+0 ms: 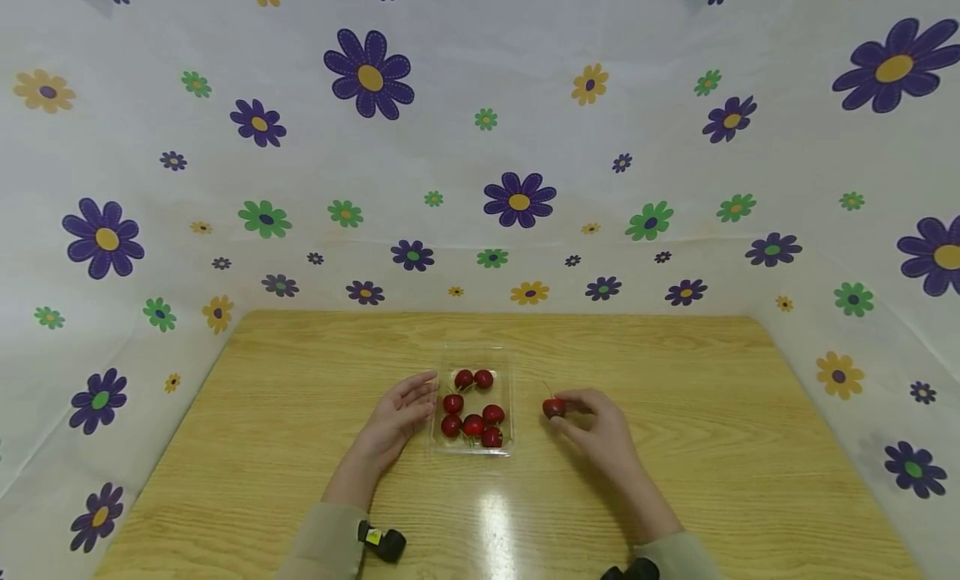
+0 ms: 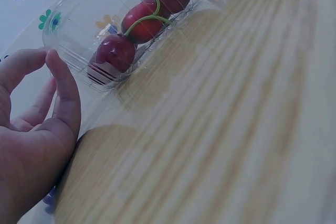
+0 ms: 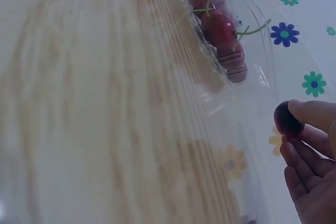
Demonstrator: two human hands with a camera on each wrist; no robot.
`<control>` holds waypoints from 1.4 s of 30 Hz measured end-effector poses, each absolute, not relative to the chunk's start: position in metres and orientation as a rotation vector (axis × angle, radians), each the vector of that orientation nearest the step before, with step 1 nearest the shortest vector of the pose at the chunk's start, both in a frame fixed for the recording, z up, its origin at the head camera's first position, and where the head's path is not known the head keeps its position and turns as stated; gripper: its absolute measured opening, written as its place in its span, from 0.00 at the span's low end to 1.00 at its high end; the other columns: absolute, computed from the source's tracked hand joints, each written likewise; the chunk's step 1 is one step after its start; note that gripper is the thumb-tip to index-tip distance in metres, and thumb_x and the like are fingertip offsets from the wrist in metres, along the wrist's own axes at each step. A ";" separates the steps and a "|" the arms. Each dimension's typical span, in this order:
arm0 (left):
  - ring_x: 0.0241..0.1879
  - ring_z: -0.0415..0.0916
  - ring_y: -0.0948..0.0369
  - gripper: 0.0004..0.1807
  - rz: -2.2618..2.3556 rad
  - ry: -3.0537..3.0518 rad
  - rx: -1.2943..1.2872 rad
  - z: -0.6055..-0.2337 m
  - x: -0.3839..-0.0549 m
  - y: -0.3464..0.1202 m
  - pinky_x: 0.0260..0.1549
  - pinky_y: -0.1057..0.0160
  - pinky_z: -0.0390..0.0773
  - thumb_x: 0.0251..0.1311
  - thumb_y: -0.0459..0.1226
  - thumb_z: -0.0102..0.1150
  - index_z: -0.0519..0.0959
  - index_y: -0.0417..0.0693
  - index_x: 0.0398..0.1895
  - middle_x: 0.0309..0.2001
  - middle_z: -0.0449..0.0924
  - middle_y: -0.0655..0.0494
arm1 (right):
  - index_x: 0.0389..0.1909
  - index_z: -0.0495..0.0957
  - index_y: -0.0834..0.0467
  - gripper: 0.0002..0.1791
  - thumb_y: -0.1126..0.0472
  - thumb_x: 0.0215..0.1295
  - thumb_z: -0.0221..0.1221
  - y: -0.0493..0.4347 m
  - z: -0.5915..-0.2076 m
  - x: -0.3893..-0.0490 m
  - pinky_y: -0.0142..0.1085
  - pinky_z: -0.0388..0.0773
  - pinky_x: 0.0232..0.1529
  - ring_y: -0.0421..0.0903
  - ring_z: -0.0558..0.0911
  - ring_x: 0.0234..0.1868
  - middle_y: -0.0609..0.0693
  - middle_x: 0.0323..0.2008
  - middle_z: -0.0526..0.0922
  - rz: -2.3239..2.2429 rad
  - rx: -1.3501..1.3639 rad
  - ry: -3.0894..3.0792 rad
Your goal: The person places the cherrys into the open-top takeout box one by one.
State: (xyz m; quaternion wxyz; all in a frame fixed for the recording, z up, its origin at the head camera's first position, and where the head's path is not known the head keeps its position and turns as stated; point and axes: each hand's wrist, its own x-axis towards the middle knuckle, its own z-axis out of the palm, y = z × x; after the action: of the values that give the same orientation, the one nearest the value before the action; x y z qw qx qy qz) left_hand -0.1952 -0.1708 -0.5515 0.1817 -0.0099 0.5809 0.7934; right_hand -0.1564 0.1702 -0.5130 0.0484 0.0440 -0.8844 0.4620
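Observation:
A clear plastic box (image 1: 480,453) stands on the table with several dark red cherries (image 1: 473,427) in it, two towards the back and the others along the left and front. Between thumb and fingertips, my right hand (image 1: 603,430) pinches a single cherry (image 1: 553,407), stem upward, to the right of the box. My left hand (image 1: 396,417) is at the box's left side, fingers loosely bent and fingertips close to its wall; whether they touch it I cannot tell. Green stems show on the cherries (image 2: 115,53) in the left wrist view.
The wooden table (image 1: 262,463) reaches back to a white flowered cloth (image 1: 442,147), which also rises at both sides. A dark strap device (image 1: 384,543) sits on the left wrist, with another (image 1: 633,570) on the right.

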 end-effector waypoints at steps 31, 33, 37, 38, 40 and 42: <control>0.52 0.79 0.69 0.34 2.241 1.633 0.002 -0.547 -0.194 -0.171 0.45 0.72 0.81 0.74 0.22 0.53 0.58 0.31 0.80 0.58 0.78 0.60 | 0.54 0.86 0.62 0.20 0.67 0.60 0.75 0.115 -0.487 -0.168 0.52 0.83 0.58 0.53 0.86 0.50 0.53 0.47 0.89 1.459 0.386 -2.626; 0.52 0.79 0.69 0.34 2.238 1.636 0.003 -0.547 -0.193 -0.171 0.45 0.72 0.80 0.74 0.22 0.53 0.58 0.31 0.80 0.58 0.78 0.60 | 0.54 0.86 0.63 0.20 0.68 0.60 0.75 0.112 -0.486 -0.169 0.54 0.82 0.59 0.53 0.86 0.50 0.54 0.48 0.89 1.476 0.398 -2.620; 0.52 0.79 0.69 0.34 2.237 1.638 0.006 -0.547 -0.193 -0.170 0.45 0.73 0.80 0.74 0.22 0.53 0.58 0.31 0.80 0.58 0.78 0.60 | 0.55 0.86 0.63 0.21 0.68 0.60 0.75 0.108 -0.483 -0.169 0.56 0.82 0.60 0.54 0.86 0.51 0.54 0.49 0.89 1.506 0.419 -2.621; 0.52 0.79 0.69 0.34 2.237 1.638 0.002 -0.547 -0.193 -0.170 0.45 0.73 0.80 0.74 0.22 0.53 0.58 0.31 0.81 0.58 0.78 0.60 | 0.55 0.86 0.62 0.21 0.68 0.60 0.75 0.107 -0.483 -0.170 0.56 0.82 0.60 0.53 0.86 0.51 0.54 0.49 0.89 1.506 0.426 -2.625; 0.52 0.79 0.69 0.34 2.240 1.634 -0.003 -0.547 -0.193 -0.170 0.45 0.73 0.80 0.74 0.22 0.52 0.58 0.31 0.81 0.57 0.78 0.60 | 0.55 0.85 0.62 0.21 0.68 0.60 0.75 0.105 -0.482 -0.170 0.55 0.82 0.60 0.53 0.87 0.52 0.54 0.50 0.89 1.516 0.435 -2.631; 0.52 0.79 0.69 0.33 2.239 1.635 -0.007 -0.547 -0.193 -0.170 0.45 0.73 0.80 0.74 0.22 0.52 0.58 0.31 0.81 0.58 0.77 0.60 | 0.55 0.86 0.62 0.21 0.68 0.60 0.75 0.103 -0.482 -0.170 0.54 0.82 0.61 0.52 0.87 0.51 0.53 0.50 0.89 1.524 0.445 -2.634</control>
State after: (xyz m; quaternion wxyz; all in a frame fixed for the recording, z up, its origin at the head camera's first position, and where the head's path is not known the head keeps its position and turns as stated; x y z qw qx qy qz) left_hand -0.1930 -0.1699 -0.5472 0.1838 -0.0023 0.5797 0.7938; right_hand -0.1703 0.1027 -0.4817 0.0330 0.1446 -0.8561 0.4952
